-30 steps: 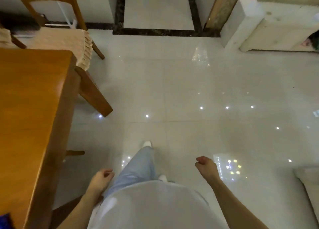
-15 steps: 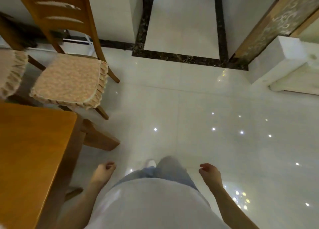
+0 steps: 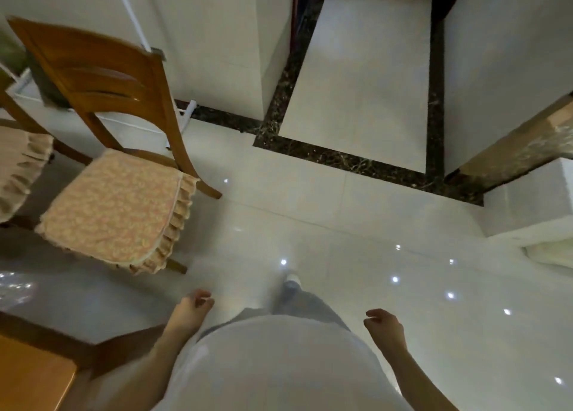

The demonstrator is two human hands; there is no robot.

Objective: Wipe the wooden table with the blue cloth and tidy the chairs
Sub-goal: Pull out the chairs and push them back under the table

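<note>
The cushioned chair stands ahead and left of the left hand, the nearer one; both it and the right hand hang loosely curled, seemingly empty.

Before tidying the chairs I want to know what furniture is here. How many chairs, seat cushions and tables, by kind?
Chairs: 2 (one cut off at the left edge)
Frilled seat cushions: 2
Wooden table: 1
Total: 5

The person steps forward past the surface, now only a corner at lower left; the cushioned chair lies closer and fully visible, a 2nd chair's cushion beside it.
</note>
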